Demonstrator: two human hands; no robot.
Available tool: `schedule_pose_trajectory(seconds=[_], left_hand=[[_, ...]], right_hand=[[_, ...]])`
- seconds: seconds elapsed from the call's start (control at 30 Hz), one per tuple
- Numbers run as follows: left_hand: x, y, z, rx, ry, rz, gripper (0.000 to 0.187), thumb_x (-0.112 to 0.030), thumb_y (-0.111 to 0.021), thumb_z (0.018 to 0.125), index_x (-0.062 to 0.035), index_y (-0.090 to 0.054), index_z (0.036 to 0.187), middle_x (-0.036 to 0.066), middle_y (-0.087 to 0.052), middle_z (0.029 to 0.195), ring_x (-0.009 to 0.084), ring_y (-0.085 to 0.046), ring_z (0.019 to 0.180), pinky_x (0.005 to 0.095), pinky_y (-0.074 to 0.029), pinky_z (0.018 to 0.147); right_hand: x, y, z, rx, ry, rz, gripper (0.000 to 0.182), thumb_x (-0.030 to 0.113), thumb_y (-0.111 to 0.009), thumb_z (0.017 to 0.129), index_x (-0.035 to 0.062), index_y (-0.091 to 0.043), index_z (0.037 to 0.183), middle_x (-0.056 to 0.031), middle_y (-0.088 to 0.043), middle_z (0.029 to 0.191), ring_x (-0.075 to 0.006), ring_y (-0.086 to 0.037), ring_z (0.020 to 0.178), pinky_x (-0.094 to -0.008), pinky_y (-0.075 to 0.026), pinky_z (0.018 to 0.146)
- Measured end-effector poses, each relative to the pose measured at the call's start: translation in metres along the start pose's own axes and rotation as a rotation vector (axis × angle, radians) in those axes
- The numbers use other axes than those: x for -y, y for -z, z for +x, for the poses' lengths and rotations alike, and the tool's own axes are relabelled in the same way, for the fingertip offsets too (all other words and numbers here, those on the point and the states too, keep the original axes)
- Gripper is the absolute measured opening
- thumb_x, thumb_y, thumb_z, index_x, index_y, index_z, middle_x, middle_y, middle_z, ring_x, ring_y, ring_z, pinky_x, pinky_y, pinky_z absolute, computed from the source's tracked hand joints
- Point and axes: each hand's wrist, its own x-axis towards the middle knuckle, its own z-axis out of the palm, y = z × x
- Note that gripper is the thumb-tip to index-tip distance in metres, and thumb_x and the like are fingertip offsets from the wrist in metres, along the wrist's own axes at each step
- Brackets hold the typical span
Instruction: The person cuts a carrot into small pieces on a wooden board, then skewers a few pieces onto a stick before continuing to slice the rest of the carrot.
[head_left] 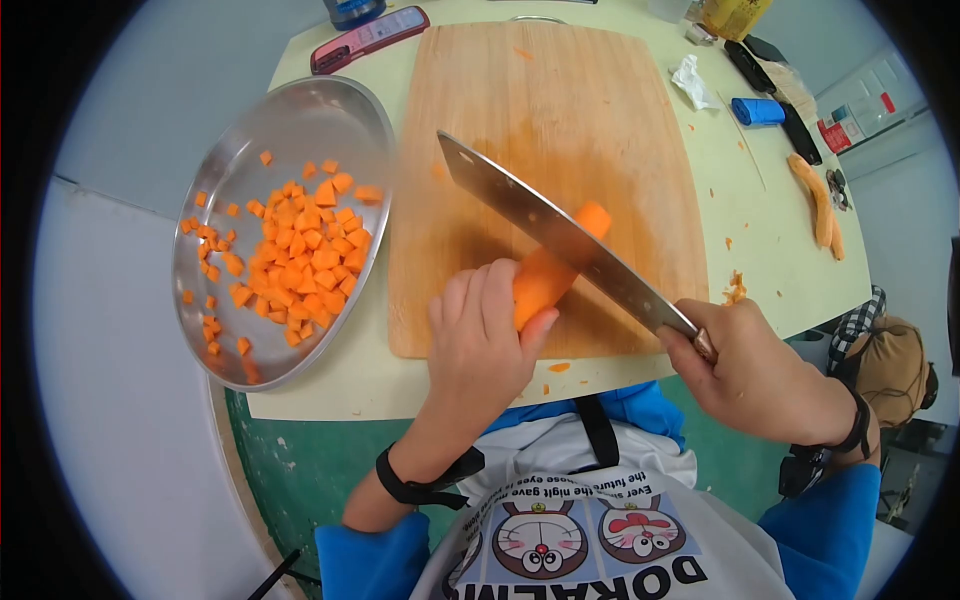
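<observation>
A peeled carrot [541,286] lies slantwise on the wooden cutting board [560,85], near its front edge. My left hand [488,330] is closed around the carrot's near end, thumb on one side and fingers on the other. In my right hand [745,372] is the handle of a broad kitchen knife [530,212]. Its blade crosses over the carrot a little short of the far tip and points up and left; whether the edge has cut in is hidden. Diced carrot [300,250] fills part of a metal tray [335,105] left of the board.
Carrot peelings [736,288] and small scraps lie right of the board. Further right are a pale orange root piece [815,200], a blue roll [758,111] and black-handled items [800,135]. Crumpled tissue [693,82] sits by the board; a red-edged device [368,40] lies behind the tray.
</observation>
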Motion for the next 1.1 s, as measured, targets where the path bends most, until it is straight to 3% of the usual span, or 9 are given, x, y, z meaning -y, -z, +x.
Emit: schedule_pose_trajectory(seconds=[0.13, 0.23, 0.3, 0.53, 0.63, 0.83, 0.9, 1.1], left_hand=[[-0.003, 0.001, 0.000, 0.025, -0.010, 0.008, 0.049, -0.023, -0.068, 0.072, 0.0004, -0.047, 0.109, 0.011, -0.053, 0.096, 0.0271, -0.049, 0.087, 0.0375, -0.037, 0.073], [-0.006, -0.001, -0.001, -0.017, -0.021, 0.069, 0.048, -0.022, -0.068, 0.072, 0.0003, -0.046, 0.109, 0.011, -0.053, 0.097, 0.0272, -0.049, 0.088, 0.0376, -0.037, 0.074], [-0.007, 0.001, -0.002, 0.026, 0.032, 0.003, 0.043, -0.019, -0.062, 0.079, 0.0030, -0.044, 0.111, 0.016, -0.052, 0.100, 0.0332, -0.046, 0.092, 0.0401, -0.036, 0.081], [-0.007, 0.000, -0.003, 0.032, 0.023, 0.048, 0.042, -0.022, -0.059, 0.082, 0.0027, -0.043, 0.112, 0.016, -0.052, 0.101, 0.0329, -0.046, 0.090, 0.0400, -0.036, 0.081], [-0.006, -0.001, -0.003, 0.007, 0.072, 0.066, 0.046, -0.022, -0.065, 0.076, -0.0005, -0.045, 0.111, 0.012, -0.054, 0.100, 0.0302, -0.048, 0.088, 0.0393, -0.036, 0.076], [-0.009, -0.003, -0.005, 0.003, 0.065, 0.035, 0.044, -0.024, -0.063, 0.078, -0.0007, -0.045, 0.111, 0.012, -0.054, 0.100, 0.0304, -0.048, 0.088, 0.0396, -0.036, 0.076], [-0.009, -0.002, -0.004, 0.029, 0.074, 0.033, 0.041, -0.020, -0.059, 0.082, 0.0020, -0.043, 0.112, 0.016, -0.051, 0.103, 0.0329, -0.047, 0.092, 0.0397, -0.036, 0.082], [-0.007, -0.002, -0.005, -0.023, 0.028, 0.061, 0.042, -0.025, -0.059, 0.082, 0.0007, -0.043, 0.113, 0.013, -0.053, 0.102, 0.0313, -0.048, 0.090, 0.0405, -0.036, 0.078]], right_hand=[[0.007, -0.007, 0.008, -0.019, -0.051, 0.018, 0.014, 0.004, -0.050, 0.083, -0.0081, -0.053, 0.079, -0.0217, -0.051, 0.051, -0.0352, -0.054, 0.046, -0.0381, -0.043, 0.046], [0.005, -0.009, 0.019, -0.062, 0.091, -0.077, 0.017, 0.006, -0.048, 0.083, -0.0084, -0.052, 0.076, -0.0244, -0.051, 0.054, -0.0398, -0.054, 0.051, -0.0416, -0.044, 0.050], [0.008, -0.006, 0.019, -0.041, 0.062, -0.062, 0.020, 0.008, -0.048, 0.083, -0.0089, -0.052, 0.073, -0.0268, -0.052, 0.057, -0.0429, -0.054, 0.057, -0.0439, -0.044, 0.053], [-0.007, -0.013, 0.016, -0.063, 0.106, -0.072, 0.023, 0.008, -0.047, 0.084, -0.0093, -0.052, 0.069, -0.0277, -0.052, 0.060, -0.0432, -0.055, 0.058, -0.0442, -0.045, 0.053], [-0.011, -0.016, 0.010, -0.145, 0.152, -0.082, 0.024, 0.009, -0.047, 0.084, -0.0092, -0.053, 0.070, -0.0274, -0.053, 0.060, -0.0430, -0.055, 0.058, -0.0446, -0.045, 0.053], [-0.011, -0.015, 0.011, -0.093, 0.118, -0.099, 0.028, 0.011, -0.047, 0.086, -0.0093, -0.054, 0.068, -0.0270, -0.054, 0.060, -0.0421, -0.055, 0.057, -0.0455, -0.045, 0.053], [-0.010, -0.016, 0.012, -0.098, 0.085, -0.092, 0.028, 0.011, -0.047, 0.085, -0.0099, -0.055, 0.070, -0.0273, -0.054, 0.061, -0.0418, -0.056, 0.058, -0.0454, -0.045, 0.054], [-0.014, -0.016, 0.010, -0.150, 0.135, -0.083, 0.028, 0.012, -0.047, 0.085, -0.0103, -0.056, 0.070, -0.0277, -0.055, 0.062, -0.0421, -0.056, 0.058, -0.0452, -0.045, 0.055]])
